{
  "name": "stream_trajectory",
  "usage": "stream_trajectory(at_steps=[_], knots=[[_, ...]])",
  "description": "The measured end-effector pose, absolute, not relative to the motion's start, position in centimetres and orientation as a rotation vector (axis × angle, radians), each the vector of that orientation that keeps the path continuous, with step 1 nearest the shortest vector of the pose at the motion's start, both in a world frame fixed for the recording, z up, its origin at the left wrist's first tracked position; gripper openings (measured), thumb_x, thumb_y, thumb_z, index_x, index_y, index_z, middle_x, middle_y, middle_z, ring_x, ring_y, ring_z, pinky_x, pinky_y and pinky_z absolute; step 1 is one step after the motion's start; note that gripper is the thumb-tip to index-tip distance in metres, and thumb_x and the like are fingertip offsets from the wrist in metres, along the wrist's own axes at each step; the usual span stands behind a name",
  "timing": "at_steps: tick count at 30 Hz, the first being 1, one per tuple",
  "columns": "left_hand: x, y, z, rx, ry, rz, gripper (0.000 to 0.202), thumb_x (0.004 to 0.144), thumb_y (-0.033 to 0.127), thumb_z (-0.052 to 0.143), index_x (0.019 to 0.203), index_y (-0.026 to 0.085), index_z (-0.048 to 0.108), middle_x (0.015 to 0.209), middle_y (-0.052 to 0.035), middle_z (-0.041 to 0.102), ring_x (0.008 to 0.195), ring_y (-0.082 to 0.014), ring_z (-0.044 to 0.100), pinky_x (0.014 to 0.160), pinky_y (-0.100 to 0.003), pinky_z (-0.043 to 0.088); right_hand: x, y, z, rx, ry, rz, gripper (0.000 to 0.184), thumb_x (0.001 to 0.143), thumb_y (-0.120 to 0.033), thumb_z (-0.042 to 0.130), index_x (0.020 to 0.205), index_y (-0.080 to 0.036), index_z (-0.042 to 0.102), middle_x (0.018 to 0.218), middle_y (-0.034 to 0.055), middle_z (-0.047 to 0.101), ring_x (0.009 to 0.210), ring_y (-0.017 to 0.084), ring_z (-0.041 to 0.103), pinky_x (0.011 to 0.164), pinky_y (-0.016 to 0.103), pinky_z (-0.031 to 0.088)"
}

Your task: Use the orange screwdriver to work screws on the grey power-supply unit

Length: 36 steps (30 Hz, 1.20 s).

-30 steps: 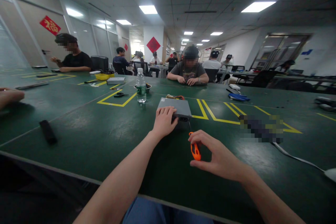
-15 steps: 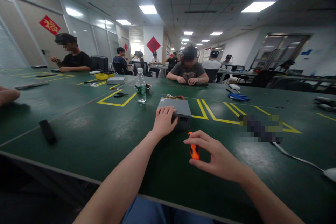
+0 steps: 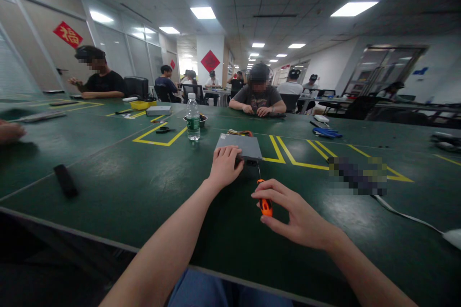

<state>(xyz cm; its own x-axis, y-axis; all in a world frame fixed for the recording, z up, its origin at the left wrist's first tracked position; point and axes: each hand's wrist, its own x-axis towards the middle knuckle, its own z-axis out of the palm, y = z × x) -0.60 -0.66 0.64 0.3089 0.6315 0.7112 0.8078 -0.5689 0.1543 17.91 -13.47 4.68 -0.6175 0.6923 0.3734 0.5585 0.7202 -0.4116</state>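
A grey metal computer power supply (image 3: pixel 240 145) lies on the green table, its socket side facing me and a bundle of coloured cables at its back. My left hand (image 3: pixel 225 163) grips its near left corner, fingers over the top and thumb at the front. In my right hand (image 3: pixel 284 206) is a screwdriver (image 3: pixel 265 206) with an orange and black handle, held between fingertips and thumb. Its thin shaft points away from me, and the tip meets the front right corner of the power supply. Whether it sits in a screw is too small to tell.
A water bottle (image 3: pixel 193 122) stands behind to the left, beside a metal bowl (image 3: pixel 203 120). A black bar-shaped object (image 3: pixel 65 181) lies at left. Blue gloves (image 3: pixel 327 133) and a white cable (image 3: pixel 403 212) are at right. A person (image 3: pixel 258 93) sits opposite.
The screwdriver handle has tipped slightly up and left, and my right fingers have shifted a little with it. My left hand and the power supply look nearly unmoved.
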Motion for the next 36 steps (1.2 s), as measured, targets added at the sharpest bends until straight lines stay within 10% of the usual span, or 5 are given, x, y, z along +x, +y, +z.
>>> stream_trajectory(at_steps=[7,13,24,30,36], knots=[[-0.62,-0.69,0.67,-2.344,-1.319,-1.107,0.029,0.08,0.03,0.052,0.108,0.023,0.051,0.118,-0.0035,0.055,0.111,-0.021,0.046,0.097,-0.038,0.028,18.13,-13.26,4.02,-0.94,-2.234,0.342,0.022,0.078,-0.033,0.064,0.088,-0.02,0.049,0.107,0.0074,0.055,0.089,0.017,0.058,0.073,0.029,0.051],[-0.65,-0.8,0.83,-2.352,-1.336,-1.096,0.029,0.081,0.03,0.052,0.109,0.024,0.051,0.118,-0.0043,0.055,0.111,-0.0215,0.046,0.098,-0.039,0.028,18.17,-13.54,4.54,-0.963,-2.351,0.242,0.036,0.082,-0.03,0.057,0.117,-0.025,0.05,0.112,0.0084,0.051,0.096,0.019,0.057,0.081,0.035,0.049],[-0.68,-0.78,0.81,-2.353,-1.332,-1.094,0.029,0.08,0.03,0.052,0.109,0.024,0.051,0.118,-0.0039,0.055,0.112,-0.0213,0.045,0.098,-0.039,0.028,18.2,-13.01,3.79,-0.943,-2.245,0.206,0.029,0.074,-0.038,0.067,0.09,-0.022,0.05,0.104,0.0072,0.058,0.098,0.021,0.058,0.08,0.035,0.051],[-0.69,-0.76,0.77,-2.348,-1.33,-1.102,0.029,0.08,0.03,0.053,0.108,0.024,0.051,0.118,-0.0038,0.055,0.111,-0.0215,0.046,0.097,-0.039,0.028,18.1,-13.48,4.44,-0.964,-2.396,0.189,0.035,0.082,-0.028,0.056,0.116,-0.024,0.05,0.114,0.0086,0.051,0.101,0.02,0.055,0.085,0.035,0.048],[-0.62,-0.78,0.83,-2.359,-1.343,-1.089,0.029,0.08,0.03,0.052,0.109,0.024,0.051,0.119,-0.0041,0.055,0.111,-0.0215,0.046,0.098,-0.039,0.028,17.98,-13.24,4.11,-0.939,-2.329,0.171,0.028,0.08,-0.034,0.06,0.104,-0.023,0.054,0.111,0.0086,0.051,0.101,0.021,0.055,0.084,0.036,0.048]])
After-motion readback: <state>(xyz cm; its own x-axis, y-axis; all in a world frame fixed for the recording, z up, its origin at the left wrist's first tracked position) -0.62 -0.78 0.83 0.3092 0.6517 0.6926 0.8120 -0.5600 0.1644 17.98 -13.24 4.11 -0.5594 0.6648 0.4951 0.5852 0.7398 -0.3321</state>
